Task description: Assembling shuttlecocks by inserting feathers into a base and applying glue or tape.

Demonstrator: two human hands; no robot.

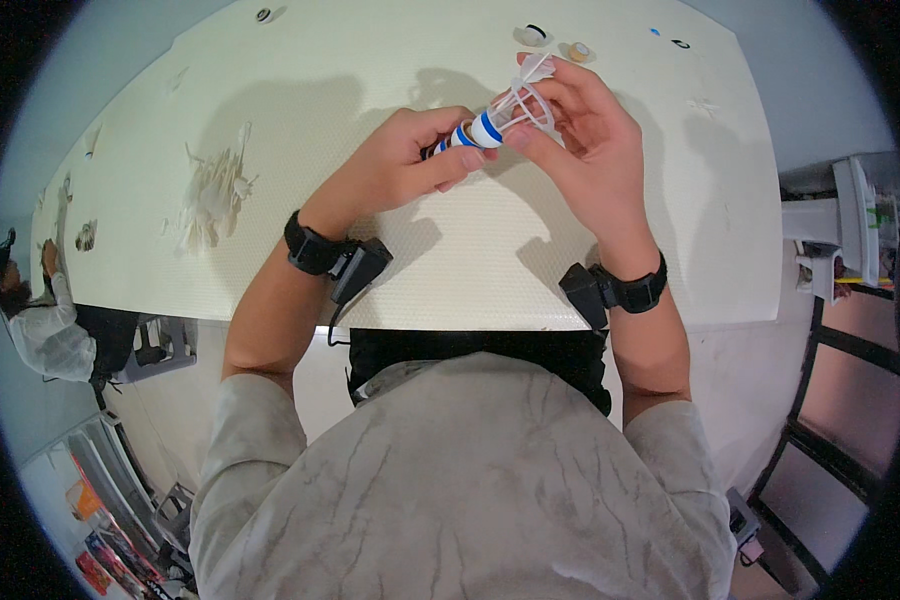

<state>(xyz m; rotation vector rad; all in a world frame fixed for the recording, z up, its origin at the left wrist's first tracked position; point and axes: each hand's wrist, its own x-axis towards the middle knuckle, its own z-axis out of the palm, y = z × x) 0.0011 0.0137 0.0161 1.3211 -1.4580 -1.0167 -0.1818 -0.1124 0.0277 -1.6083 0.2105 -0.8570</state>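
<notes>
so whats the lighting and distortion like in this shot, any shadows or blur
Head view: even, bright light on the white table; soft grey shadows of the arms fall beyond the left hand and right hand; fisheye bends the table edges and blackens the corners; the white-and-blue shuttlecock looks fairly sharp, small far items less so.

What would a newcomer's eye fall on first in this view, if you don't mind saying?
First, the two hands raised over the middle of the white table: the left hand and right hand together grip a white-and-blue shuttlecock. Next, the pile of white feathers lying on the table to the left.
</notes>
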